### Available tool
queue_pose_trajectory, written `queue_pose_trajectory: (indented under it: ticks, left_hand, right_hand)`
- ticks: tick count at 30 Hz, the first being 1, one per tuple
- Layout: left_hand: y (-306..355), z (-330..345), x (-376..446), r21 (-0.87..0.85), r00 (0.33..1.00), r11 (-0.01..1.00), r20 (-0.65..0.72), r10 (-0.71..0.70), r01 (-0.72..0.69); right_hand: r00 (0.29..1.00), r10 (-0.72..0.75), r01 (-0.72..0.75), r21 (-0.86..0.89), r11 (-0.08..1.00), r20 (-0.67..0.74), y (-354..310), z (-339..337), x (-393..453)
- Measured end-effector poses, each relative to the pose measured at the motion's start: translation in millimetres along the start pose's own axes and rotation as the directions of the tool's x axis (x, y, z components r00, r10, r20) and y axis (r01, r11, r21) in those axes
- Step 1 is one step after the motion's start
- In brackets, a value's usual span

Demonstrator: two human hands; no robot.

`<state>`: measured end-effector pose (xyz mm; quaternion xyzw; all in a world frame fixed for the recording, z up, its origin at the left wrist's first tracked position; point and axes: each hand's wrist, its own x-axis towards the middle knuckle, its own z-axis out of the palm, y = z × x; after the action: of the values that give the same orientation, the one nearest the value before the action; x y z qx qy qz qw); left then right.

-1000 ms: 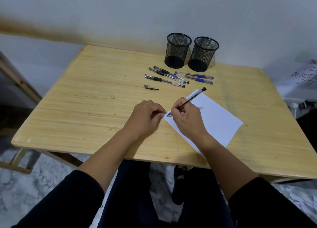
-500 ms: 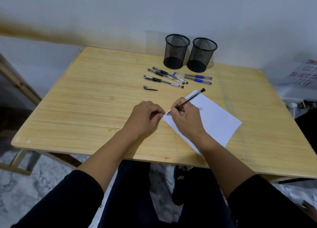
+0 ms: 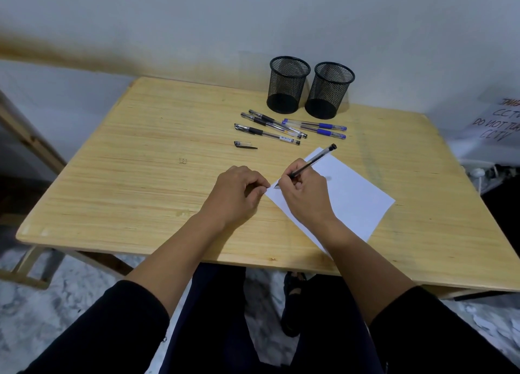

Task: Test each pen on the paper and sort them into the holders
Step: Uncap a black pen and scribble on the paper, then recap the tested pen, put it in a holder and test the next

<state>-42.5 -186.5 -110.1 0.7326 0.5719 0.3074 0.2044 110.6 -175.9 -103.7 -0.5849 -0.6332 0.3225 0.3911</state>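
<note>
My right hand (image 3: 305, 196) grips a black pen (image 3: 315, 160) with its tip down on the left corner of the white paper (image 3: 351, 196). My left hand (image 3: 237, 195) rests on the table with curled fingers, pinching the paper's left corner. A loose pen cap (image 3: 244, 145) lies on the wood beyond my left hand. Behind it lie three black pens (image 3: 267, 133) and two blue pens (image 3: 318, 129). Two black mesh holders, the left holder (image 3: 287, 84) and the right holder (image 3: 329, 90), stand at the table's far edge with no pens showing in them.
The wooden table (image 3: 140, 176) stands against a pale wall. A handwritten sign (image 3: 498, 120) and cables sit off the table's right side. A wooden frame (image 3: 25, 137) leans at the left. The floor below is marbled.
Both hands stay in nearly the same place; the pen tip remains on the paper's corner, with only a slight shift of the view.
</note>
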Motion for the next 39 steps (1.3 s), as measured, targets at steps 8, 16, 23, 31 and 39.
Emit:
queue_pose_trajectory:
  ticks: [8, 16, 23, 31, 39]
  left_hand:
    - [3.6, -4.4, 6.0, -0.077, 0.997, 0.994, -0.006, -0.081, 0.080]
    - [-18.6, -15.4, 62.5, 0.067, 0.952, 0.967, -0.204, -0.229, 0.247]
    - [-20.4, -12.2, 69.4, 0.042, 0.957, 0.965, -0.143, -0.251, 0.259]
    - [17.0, -20.6, 54.5, -0.368, 0.967, 0.917, -0.129, -0.218, 0.158]
    - [39.5, -25.3, 45.9, -0.430, 0.984, 0.900, -0.113, -0.134, 0.073]
  right_hand:
    - [0.990, 0.078, -0.065, 0.108, 0.992, -0.119, -2.6, -3.8, 1.6]
    - [0.955, 0.298, -0.255, 0.537, 0.804, 0.008, -18.9, -24.6, 11.5]
    - [0.975, 0.221, -0.187, 0.464, 0.866, -0.020, -32.4, -34.2, 23.4]
    - [0.981, 0.188, -0.139, 0.529, 0.837, -0.040, -49.9, -37.0, 28.9]
    - [0.989, 0.151, -0.130, 0.503, 0.854, 0.000, -53.3, -43.3, 24.8]
